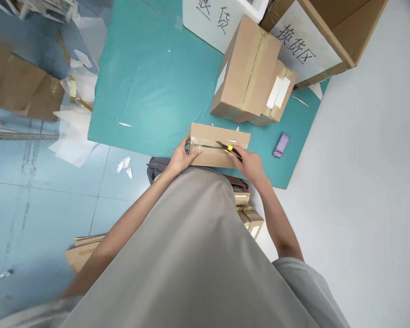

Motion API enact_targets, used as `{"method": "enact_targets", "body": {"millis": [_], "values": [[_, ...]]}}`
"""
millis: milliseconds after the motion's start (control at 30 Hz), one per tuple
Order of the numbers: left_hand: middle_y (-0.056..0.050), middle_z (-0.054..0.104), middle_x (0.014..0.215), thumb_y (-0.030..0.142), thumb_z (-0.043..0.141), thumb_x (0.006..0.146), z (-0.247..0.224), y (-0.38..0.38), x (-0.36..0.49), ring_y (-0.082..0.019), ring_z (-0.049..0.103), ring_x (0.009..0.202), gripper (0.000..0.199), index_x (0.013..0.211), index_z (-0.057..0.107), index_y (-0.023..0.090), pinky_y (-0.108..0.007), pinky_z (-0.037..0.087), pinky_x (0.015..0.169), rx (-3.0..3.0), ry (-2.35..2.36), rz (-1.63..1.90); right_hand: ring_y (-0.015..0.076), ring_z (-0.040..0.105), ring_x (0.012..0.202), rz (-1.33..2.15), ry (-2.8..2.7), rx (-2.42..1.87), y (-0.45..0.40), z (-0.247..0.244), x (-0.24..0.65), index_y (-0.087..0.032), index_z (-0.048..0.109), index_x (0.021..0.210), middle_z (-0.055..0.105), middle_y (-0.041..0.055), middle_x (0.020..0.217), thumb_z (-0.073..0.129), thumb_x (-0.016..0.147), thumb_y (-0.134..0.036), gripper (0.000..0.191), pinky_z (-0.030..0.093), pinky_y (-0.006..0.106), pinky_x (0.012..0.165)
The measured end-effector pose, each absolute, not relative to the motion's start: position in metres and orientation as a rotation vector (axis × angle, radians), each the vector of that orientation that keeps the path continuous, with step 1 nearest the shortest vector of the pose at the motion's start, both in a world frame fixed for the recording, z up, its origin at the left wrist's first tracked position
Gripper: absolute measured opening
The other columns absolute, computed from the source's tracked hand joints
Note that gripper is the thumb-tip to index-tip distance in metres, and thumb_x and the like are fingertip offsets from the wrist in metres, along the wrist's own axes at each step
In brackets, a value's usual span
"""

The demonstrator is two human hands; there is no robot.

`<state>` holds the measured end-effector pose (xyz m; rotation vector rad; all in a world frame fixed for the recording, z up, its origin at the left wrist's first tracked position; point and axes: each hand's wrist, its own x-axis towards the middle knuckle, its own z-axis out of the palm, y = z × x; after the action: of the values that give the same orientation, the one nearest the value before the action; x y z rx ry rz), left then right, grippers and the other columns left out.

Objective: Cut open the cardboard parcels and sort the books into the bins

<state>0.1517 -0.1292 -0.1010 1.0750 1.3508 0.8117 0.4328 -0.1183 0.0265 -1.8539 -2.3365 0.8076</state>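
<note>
A taped cardboard box lies at the near edge of the green table, its seam running lengthwise across the top. My left hand grips the box's left end, thumb on the top and fingers round the side. In my right hand is a yellow and black utility knife, its tip pointing left above the seam. Whether the blade touches the tape I cannot tell. Clear tape shines at the box's left end.
Two stacked-together cardboard boxes stand behind on the green table. Beyond them are a white bin and a large open carton. A blurred purple object lies at right. Paper scraps and flattened cardboard litter the left.
</note>
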Motion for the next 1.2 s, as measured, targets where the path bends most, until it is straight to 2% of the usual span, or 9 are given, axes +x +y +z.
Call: {"method": "enact_targets", "body": {"millis": [100,267,400,600,767,900,1067,1200], "values": [[-0.018,0.058,0.156,0.047,0.084,0.085,-0.099,-0.129,0.153,-0.033,0.056,0.144,0.086,0.157,0.049,0.015,-0.047,0.048,0.119,1.069,1.336,0.832,0.0286,0.074,0.101,0.821,-2.556,-1.693,-0.108,0.024,0.41,-0.028,0.065,0.143,0.079,0.0085,0.118,0.042,0.111,-0.054,0.047,0.051,0.032,0.085],[-0.019,0.054,0.16,0.047,0.086,0.083,-0.105,-0.129,0.154,-0.034,0.057,0.143,0.092,0.16,0.047,0.016,-0.047,0.05,0.117,1.013,1.327,0.857,0.0277,0.073,0.099,0.703,-2.855,-1.571,-0.09,0.017,0.384,-0.024,0.061,0.148,0.078,0.0107,0.103,0.036,0.113,-0.054,0.052,0.05,0.035,0.091],[-0.022,0.05,0.162,0.048,0.088,0.081,-0.113,-0.131,0.154,-0.036,0.055,0.143,0.098,0.161,0.044,0.014,-0.051,0.049,0.117,0.989,1.321,0.873,0.0291,0.073,0.098,0.596,-3.041,-1.58,-0.082,0.022,0.367,-0.025,0.057,0.15,0.076,0.0124,0.107,0.033,0.114,-0.051,0.051,0.05,0.036,0.089],[-0.023,0.046,0.165,0.054,0.087,0.08,-0.119,-0.132,0.155,-0.037,0.057,0.142,0.103,0.164,0.041,0.015,-0.049,0.051,0.115,1.039,1.366,0.854,0.0284,0.073,0.101,0.491,-3.243,-1.601,-0.078,0.04,0.348,-0.023,0.048,0.156,0.075,0.0167,0.118,0.03,0.115,-0.042,0.049,0.048,0.033,0.084],[-0.023,0.037,0.17,0.06,0.087,0.079,-0.125,-0.134,0.154,-0.039,0.054,0.144,0.119,0.172,0.022,0.024,-0.049,0.052,0.112,1.061,1.367,0.888,0.0302,0.073,0.104,0.414,-3.37,-1.636,-0.079,0.052,0.337,-0.022,0.045,0.157,0.074,0.02,0.122,0.026,0.115,-0.033,0.047,0.048,0.035,0.081],[-0.02,0.032,0.173,0.066,0.083,0.08,-0.126,-0.133,0.152,-0.04,0.046,0.151,0.122,0.174,0.015,0.028,-0.052,0.046,0.118,1.165,1.363,0.911,0.0304,0.075,0.103,0.393,-3.384,-1.669,-0.08,0.06,0.341,-0.021,0.048,0.155,0.074,0.0199,0.12,0.028,0.114,-0.026,0.046,0.048,0.035,0.078],[-0.016,0.029,0.176,0.067,0.074,0.089,-0.116,-0.131,0.149,-0.037,0.027,0.163,0.106,0.173,0.021,0.03,-0.055,0.031,0.129,1.352,1.322,0.935,0.0303,0.075,0.106,0.373,-3.339,-2.009,-0.08,0.075,0.391,-0.014,0.061,0.142,0.076,0.0228,0.115,0.035,0.109,-0.013,0.042,0.047,0.033,0.077],[-0.016,0.021,0.178,0.068,0.073,0.089,-0.107,-0.13,0.148,-0.037,0.017,0.166,0.105,0.173,0.02,0.032,-0.056,0.026,0.131,1.414,1.307,0.916,0.0308,0.076,0.1,0.402,-3.333,-2.165,-0.089,0.084,0.442,-0.022,0.06,0.145,0.077,0.0196,0.114,0.037,0.112,-0.029,0.04,0.046,0.034,0.074]]}}
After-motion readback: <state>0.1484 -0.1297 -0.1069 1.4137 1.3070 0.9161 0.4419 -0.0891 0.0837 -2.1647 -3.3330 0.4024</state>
